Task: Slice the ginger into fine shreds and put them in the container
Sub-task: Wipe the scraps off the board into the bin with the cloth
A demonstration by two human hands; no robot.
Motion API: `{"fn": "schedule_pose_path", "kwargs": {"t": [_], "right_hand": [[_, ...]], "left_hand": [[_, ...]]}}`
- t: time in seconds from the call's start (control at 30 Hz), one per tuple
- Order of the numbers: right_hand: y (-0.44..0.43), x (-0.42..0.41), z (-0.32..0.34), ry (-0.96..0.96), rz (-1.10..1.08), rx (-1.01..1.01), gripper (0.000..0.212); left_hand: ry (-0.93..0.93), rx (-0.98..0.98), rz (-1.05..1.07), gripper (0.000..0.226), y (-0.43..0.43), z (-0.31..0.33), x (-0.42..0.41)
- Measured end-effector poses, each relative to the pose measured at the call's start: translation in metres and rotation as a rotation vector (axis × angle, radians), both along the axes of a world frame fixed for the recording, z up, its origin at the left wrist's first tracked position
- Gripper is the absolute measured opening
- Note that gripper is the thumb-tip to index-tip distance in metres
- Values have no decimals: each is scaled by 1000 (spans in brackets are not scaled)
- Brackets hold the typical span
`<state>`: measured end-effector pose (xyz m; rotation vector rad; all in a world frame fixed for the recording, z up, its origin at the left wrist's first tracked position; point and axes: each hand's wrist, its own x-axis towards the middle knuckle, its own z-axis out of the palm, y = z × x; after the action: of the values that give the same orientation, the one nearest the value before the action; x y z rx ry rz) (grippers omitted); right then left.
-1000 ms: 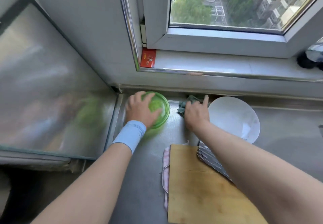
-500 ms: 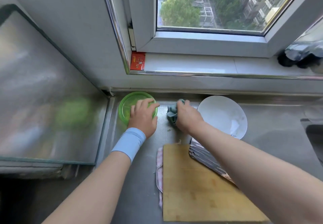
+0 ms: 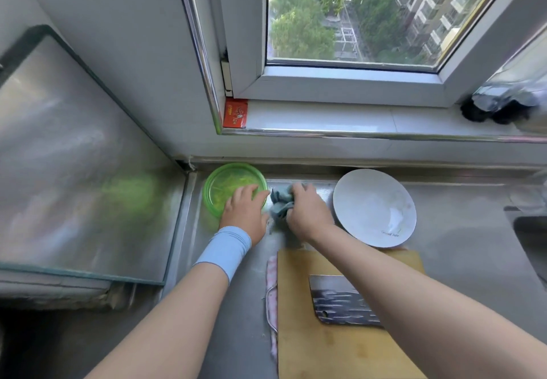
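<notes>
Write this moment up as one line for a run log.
left hand: rests on green container, shreds inside | right hand: grips cloth on counter | cleaver: flat on cutting board

Our left grip (image 3: 245,211) rests on the green container (image 3: 226,184); our right grip (image 3: 307,214) clutches a blue cloth (image 3: 279,199) on the bench (image 3: 461,248).

Green container (image 3: 233,184), teal cloth (image 3: 280,201), white bowl (image 3: 374,207), lt-blue wristband (image 3: 225,250).
</notes>
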<state>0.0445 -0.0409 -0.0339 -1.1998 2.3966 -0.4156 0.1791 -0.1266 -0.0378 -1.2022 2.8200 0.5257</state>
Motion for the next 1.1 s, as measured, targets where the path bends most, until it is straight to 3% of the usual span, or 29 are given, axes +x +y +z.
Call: {"fn": "schedule_pose_path", "kwargs": {"t": [0.07, 0.17, 0.3, 0.4, 0.5, 0.67, 0.8, 0.87, 1.1], "right_hand": [[-12, -24, 8, 182, -61, -125, 31], [-32, -61, 6, 419, -103, -82, 31], [-44, -75, -14, 465, -32, -45, 31], [-35, -74, -23, 470, 310, -147, 22], [-23, -62, -21, 495, 675, -78, 21], [-27, -56, -21, 651, 231, 251, 25], [-43, -48, -36, 413, 23, 365, 35], [-45, -31, -41, 348, -12, 296, 38], [-6, 52, -43, 234, 528, 73, 43]], "left_hand": [[0, -9, 22, 50, -2, 1, -10], [34, 2, 93, 45, -5, 0, -22], [40, -20, 98, 40, -13, -3, -26], [14, -53, 89, 40, -19, -6, -24], [8, -84, 121, 40, -16, -5, -29], [27, -73, 136, 42, -15, -2, -33], [58, -65, 110, 46, -19, -4, -23], [81, -56, 105, 47, -21, -5, -17], [193, 104, 110, 47, -27, -5, 10]]}}
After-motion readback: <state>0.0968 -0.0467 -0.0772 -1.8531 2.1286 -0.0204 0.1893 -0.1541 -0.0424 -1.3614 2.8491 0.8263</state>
